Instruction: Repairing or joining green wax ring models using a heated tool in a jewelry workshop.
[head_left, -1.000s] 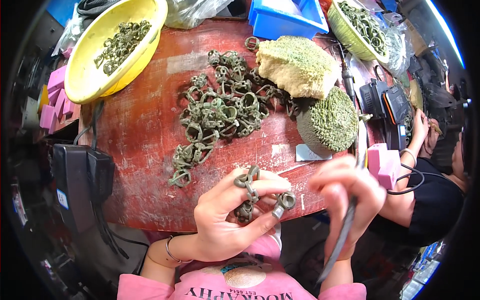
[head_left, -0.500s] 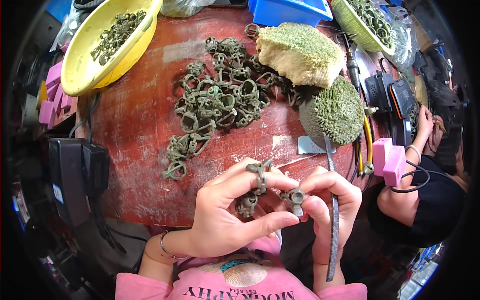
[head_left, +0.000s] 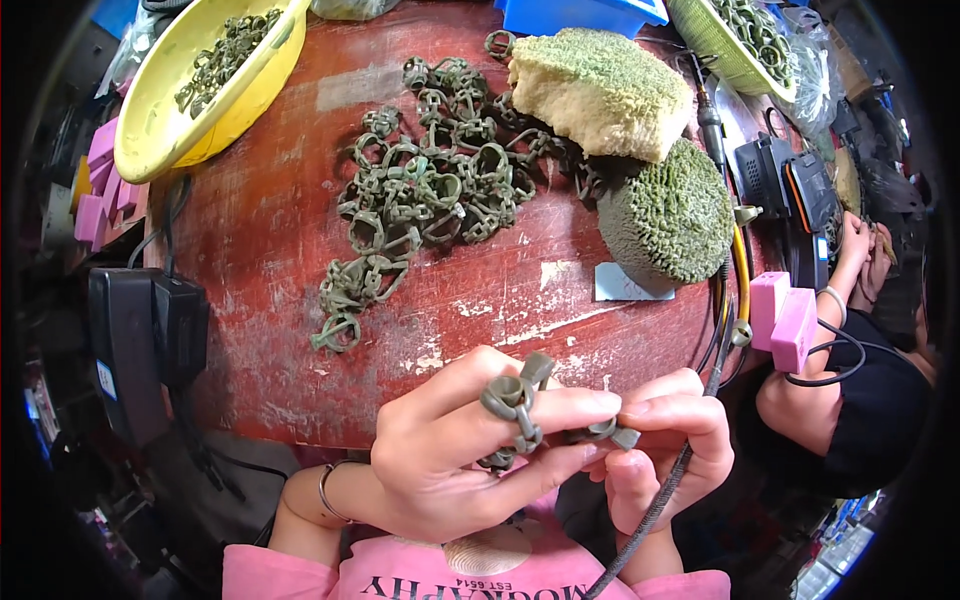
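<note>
One small grey-green piece [head_left: 603, 430] sat between my hands at the red table's [head_left: 270, 330] six-o'clock edge: left hand [head_left: 440, 450] pinched it, linked rings [head_left: 513, 398] hooked on the fingers; right hand [head_left: 665, 440] gripped its three-o'clock end by the fingertips, a slim dark file [head_left: 655, 503] slanting across that hand. Best, I judged: firm pinch, file clear of the links. Ring pile [head_left: 430, 185] lay at eleven.

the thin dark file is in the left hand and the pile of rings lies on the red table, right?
The hand is wrong: the head view shows the thin dark file in the right hand, not the left hand. The pile of rings does lie on the red table.
</note>
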